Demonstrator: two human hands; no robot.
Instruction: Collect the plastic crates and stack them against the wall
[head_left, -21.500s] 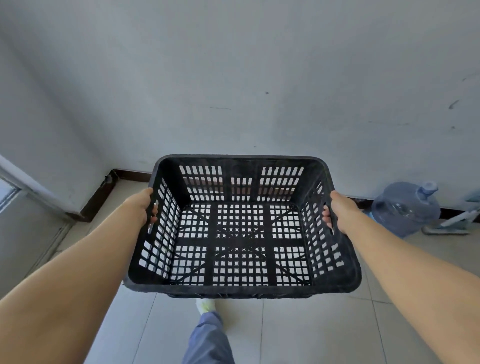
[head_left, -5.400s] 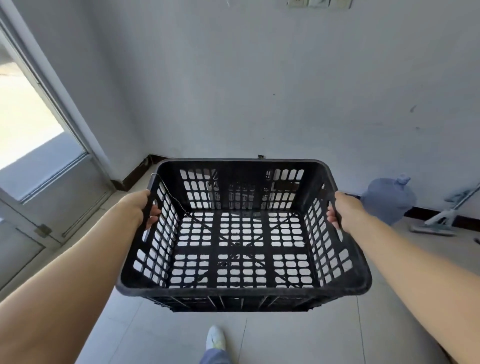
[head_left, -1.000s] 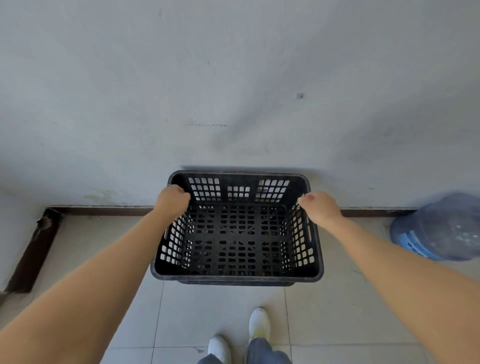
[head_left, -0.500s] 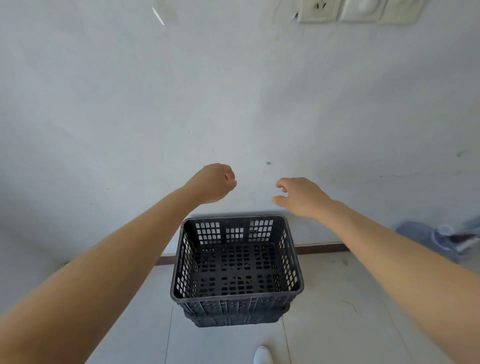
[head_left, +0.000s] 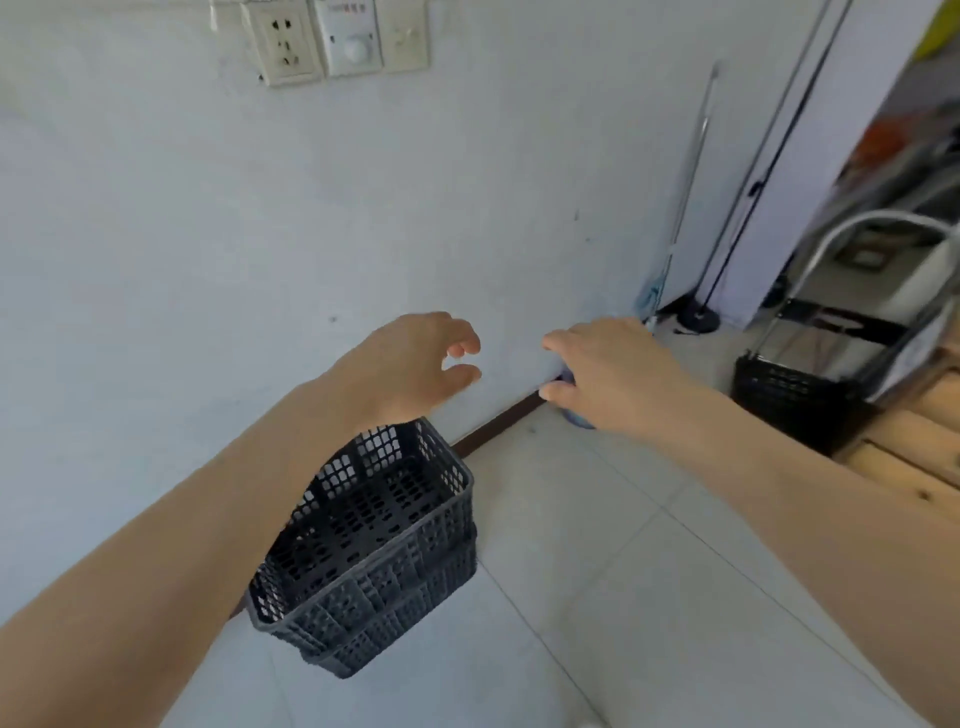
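Two black perforated plastic crates (head_left: 374, 556) sit nested on the tiled floor against the white wall, partly hidden behind my left forearm. My left hand (head_left: 415, 364) hangs in the air above them, fingers loosely curled, holding nothing. My right hand (head_left: 608, 374) is raised to the right of it, fingers apart and empty. Another black crate (head_left: 795, 400) stands on the floor at the right, beside wooden planks.
A blue water bottle (head_left: 576, 415) is mostly hidden behind my right hand. A mop (head_left: 680, 208) and a thin stand (head_left: 701, 317) lean by the wall corner. Wooden pallet (head_left: 914, 447) and a metal-handled cart (head_left: 857, 312) stand at the right. Wall sockets (head_left: 332, 41) are above.
My view has swung to the right and the stack has moved to the lower left. Both hands, off the crate since half a second ago, stay raised and empty. The crate at the right has come into view.
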